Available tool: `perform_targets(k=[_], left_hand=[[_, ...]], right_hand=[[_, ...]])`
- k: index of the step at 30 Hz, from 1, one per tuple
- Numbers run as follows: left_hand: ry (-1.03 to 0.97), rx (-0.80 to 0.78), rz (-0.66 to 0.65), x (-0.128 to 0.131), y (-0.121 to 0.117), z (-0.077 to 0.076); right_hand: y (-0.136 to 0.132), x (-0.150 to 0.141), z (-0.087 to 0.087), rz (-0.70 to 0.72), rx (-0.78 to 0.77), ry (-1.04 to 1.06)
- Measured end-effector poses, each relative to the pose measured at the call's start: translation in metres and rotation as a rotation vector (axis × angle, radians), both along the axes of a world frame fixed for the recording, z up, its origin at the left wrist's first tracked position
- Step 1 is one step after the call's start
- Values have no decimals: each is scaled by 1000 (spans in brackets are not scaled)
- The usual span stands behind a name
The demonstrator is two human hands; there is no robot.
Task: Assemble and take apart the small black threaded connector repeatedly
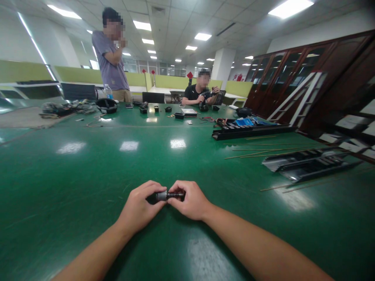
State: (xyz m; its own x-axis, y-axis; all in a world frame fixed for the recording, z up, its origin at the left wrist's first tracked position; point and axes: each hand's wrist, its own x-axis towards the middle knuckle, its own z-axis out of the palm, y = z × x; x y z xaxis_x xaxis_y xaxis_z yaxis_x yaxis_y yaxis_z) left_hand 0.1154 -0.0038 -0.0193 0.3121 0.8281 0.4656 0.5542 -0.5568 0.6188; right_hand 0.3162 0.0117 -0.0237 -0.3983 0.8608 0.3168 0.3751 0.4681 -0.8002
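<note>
Low over the green table [96, 171], a small cylindrical part [162, 196] lies sideways between my two hands. Its left portion is a silvery-grey cylinder, and a thinner dark shaft with ring-like steps runs to the right; its exact kind cannot be made out. My left hand [142, 203] grips the thick end between thumb and fingers. The thumb and fingers of my right hand [190, 200] close around the thin shaft, close beside the left fingertips. Both ends of the part are partly hidden by my hands.
Black channel-shaped rails [252, 132] and thin rods [252, 156] lie at the right, near plastic-wrapped dark rails [316, 168]. Small black boxes [179, 116] and a tangle of cables [58, 107] sit at the far side. One person [109, 58] stands there; another person [193, 93] sits holding a dark tool.
</note>
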Motion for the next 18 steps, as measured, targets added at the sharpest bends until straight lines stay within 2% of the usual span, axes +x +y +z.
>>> perform_targets(k=[18], left_hand=[[-11,-2,6,0,0,0]], right_hand=[[2,1,-2,-4,-22,-5]])
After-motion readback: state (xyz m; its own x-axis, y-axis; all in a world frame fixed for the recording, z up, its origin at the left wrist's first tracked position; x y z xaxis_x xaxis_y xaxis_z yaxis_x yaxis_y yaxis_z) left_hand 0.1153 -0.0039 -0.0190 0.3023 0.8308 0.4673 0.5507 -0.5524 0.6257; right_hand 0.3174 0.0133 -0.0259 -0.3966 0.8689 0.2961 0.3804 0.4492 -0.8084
